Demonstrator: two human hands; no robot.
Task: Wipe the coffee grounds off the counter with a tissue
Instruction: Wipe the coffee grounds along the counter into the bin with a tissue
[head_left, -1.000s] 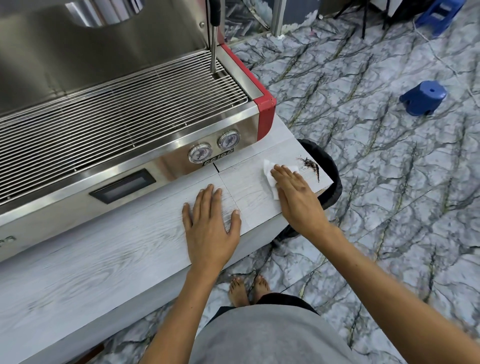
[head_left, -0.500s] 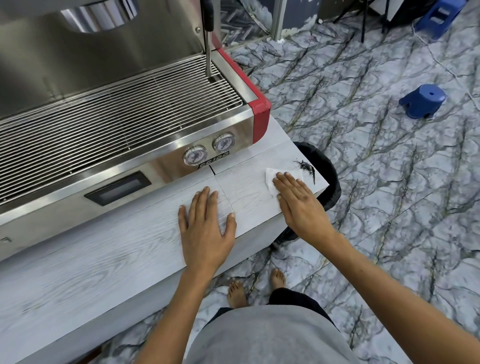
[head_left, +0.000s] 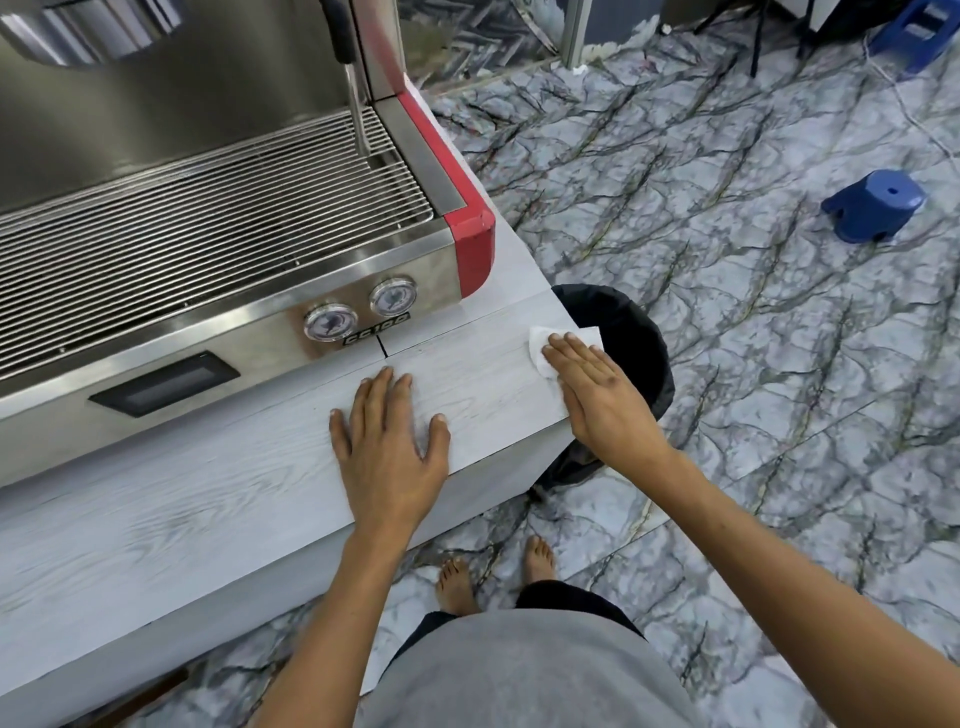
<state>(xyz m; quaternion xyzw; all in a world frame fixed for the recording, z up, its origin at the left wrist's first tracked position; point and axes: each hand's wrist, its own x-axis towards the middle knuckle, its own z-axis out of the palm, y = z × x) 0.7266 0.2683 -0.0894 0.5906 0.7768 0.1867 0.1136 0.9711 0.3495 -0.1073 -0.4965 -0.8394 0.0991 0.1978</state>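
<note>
At the far left an espresso machine (head_left: 208, 208) fills the back of the pale wood-grain bench (head_left: 156, 509), its wire drip grate (head_left: 197, 228) running across the top, a dark rectangular panel (head_left: 163, 383) set low in its steel front, and two round gauges (head_left: 358, 312) just beside a red corner trim (head_left: 470, 239). A steam wand (head_left: 356, 98) hangs down over the right end of the grate. In front of the machine the left hand (head_left: 389, 447) lies palm down on the bench near its front edge, fingers (head_left: 379, 395) spread flat and holding nothing. To its right, well clear of it, the right hand (head_left: 597, 395) lies flat at the bench's right end, partly past the corner, fingers straight and together, pressing down on a white tissue (head_left: 540, 343) rather than pinching it; the tissue shows beyond and beside the fingertips and its far edge overhangs the end of the bench. No coffee grounds can be seen on the bare wood around the tissue. Directly below that end of the bench stands a black bin (head_left: 639, 343) lined with a dark bag, on the grey veined marble floor (head_left: 727, 312). The person's bare feet (head_left: 493, 577) show beneath the bench edge. Far right, well apart from everything else, a blue plastic stool (head_left: 872, 205) sits on the floor.
</note>
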